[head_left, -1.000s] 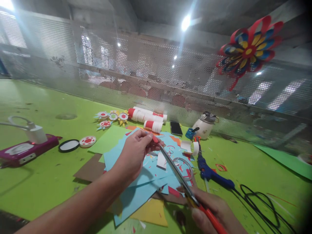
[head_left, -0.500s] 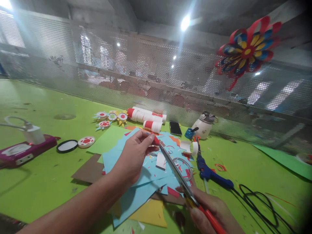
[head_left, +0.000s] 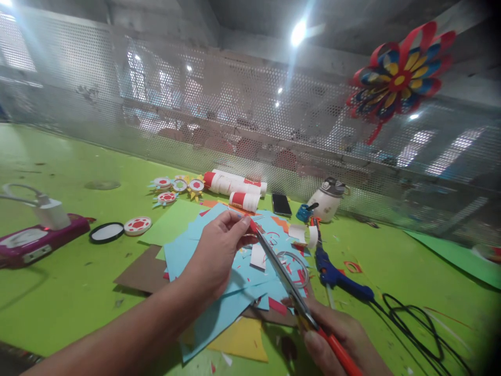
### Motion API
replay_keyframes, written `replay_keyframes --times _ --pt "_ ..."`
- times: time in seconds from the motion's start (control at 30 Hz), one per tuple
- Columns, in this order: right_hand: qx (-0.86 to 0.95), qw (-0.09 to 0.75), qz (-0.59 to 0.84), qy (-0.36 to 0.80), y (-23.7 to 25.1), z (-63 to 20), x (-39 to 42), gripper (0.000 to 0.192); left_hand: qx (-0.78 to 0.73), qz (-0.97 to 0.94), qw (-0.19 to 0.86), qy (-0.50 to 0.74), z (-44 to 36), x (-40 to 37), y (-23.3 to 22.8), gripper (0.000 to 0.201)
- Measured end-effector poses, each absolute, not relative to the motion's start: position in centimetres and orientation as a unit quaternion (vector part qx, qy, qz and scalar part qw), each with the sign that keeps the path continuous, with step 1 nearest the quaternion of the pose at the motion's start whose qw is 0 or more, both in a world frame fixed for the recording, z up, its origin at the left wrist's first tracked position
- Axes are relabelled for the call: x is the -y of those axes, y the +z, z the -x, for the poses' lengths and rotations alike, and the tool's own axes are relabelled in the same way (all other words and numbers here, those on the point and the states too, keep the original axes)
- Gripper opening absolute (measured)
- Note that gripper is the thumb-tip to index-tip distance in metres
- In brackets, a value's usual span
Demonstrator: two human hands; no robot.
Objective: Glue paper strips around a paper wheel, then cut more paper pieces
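Observation:
My left hand (head_left: pixel 217 250) pinches a small red paper piece (head_left: pixel 253 226) between thumb and fingers, above a pile of light blue paper sheets (head_left: pixel 219 308). My right hand (head_left: pixel 344 339) grips red-handled scissors (head_left: pixel 287 282) at the lower right. The blades point up and left, and their tips meet the red piece at my left fingertips.
On the green table (head_left: pixel 58 292) lie a blue glue gun (head_left: pixel 338 277) with a black cord (head_left: pixel 415 324), a phone (head_left: pixel 282 204), red-and-white paper rolls (head_left: pixel 235 187), small paper flowers (head_left: pixel 176 187), a white jug (head_left: pixel 326 201) and a purple device (head_left: pixel 39 243). A mesh wall (head_left: pixel 235 120) carries a big paper flower (head_left: pixel 399 78).
Both hands stay almost where they were; the scissors remain at the red piece. The view has shifted slightly.

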State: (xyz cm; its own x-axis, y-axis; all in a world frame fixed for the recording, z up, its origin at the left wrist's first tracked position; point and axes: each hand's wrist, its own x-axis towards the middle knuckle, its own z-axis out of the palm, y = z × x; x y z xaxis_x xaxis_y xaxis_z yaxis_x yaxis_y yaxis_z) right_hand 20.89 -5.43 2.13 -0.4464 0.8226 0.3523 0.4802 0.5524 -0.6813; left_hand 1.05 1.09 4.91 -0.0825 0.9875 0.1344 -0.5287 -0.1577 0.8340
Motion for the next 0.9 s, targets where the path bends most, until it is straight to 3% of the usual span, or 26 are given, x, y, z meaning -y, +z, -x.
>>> replay_keyframes --times 0.9 --pt "0.848 0.302 0.394 0.185 1.70 -21.51 5.20 0.041 -0.299 -0.345 0.564 0.688 -1.39 -1.01 4.55 0.014"
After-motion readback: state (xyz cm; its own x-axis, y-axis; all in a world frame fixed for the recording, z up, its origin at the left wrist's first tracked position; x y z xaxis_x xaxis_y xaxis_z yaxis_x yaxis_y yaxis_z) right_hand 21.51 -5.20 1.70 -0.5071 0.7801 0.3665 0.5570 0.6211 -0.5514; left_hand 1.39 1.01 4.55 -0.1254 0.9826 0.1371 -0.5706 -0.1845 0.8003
